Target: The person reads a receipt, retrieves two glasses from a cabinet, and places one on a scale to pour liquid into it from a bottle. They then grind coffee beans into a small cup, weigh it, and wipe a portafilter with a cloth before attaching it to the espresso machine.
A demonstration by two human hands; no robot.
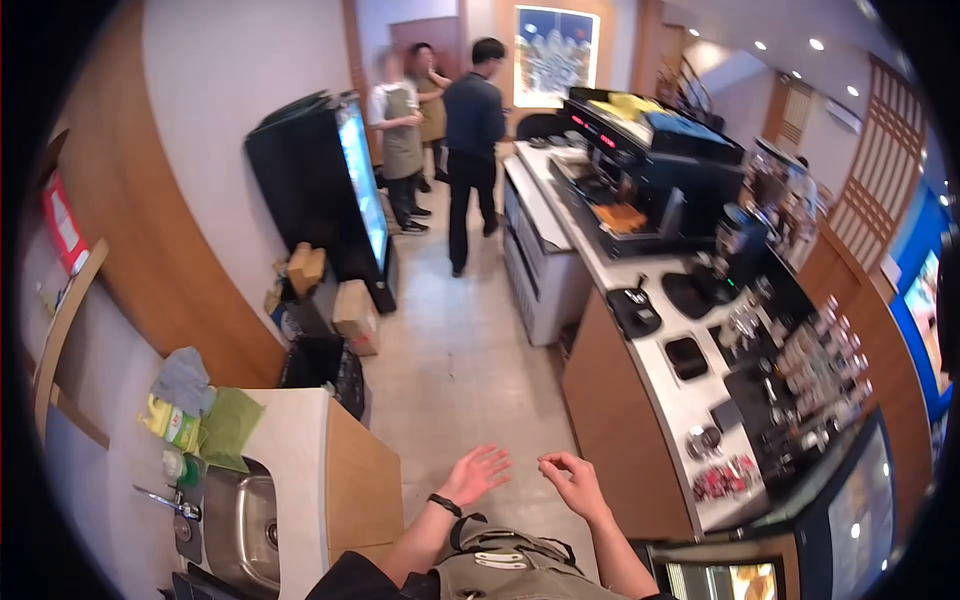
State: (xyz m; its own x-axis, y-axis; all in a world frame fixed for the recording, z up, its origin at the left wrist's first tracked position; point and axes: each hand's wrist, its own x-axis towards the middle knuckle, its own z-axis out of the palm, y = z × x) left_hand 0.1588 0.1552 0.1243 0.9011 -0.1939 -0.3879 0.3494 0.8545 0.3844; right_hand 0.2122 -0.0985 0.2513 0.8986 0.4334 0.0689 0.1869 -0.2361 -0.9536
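Both hands are raised in front of my apron (500,565), over the floor of the aisle. My left hand (477,474) has its fingers spread and holds nothing; a dark band is on that wrist. To its right is my right hand (573,482), with its fingers curled toward the thumb; whether anything small is between them cannot be made out. The hands are apart and touch nothing else that shows. The right counter (655,375) is beyond my right hand, and the sink counter (300,430) is to the left.
Three people stand at the far end of the aisle, one in dark clothes (473,120). A coffee machine (650,170), trays and glasses stand on the right counter. Left are a steel sink (235,520), a green cloth (230,425), a black bin (320,370), boxes and a fridge (310,180).
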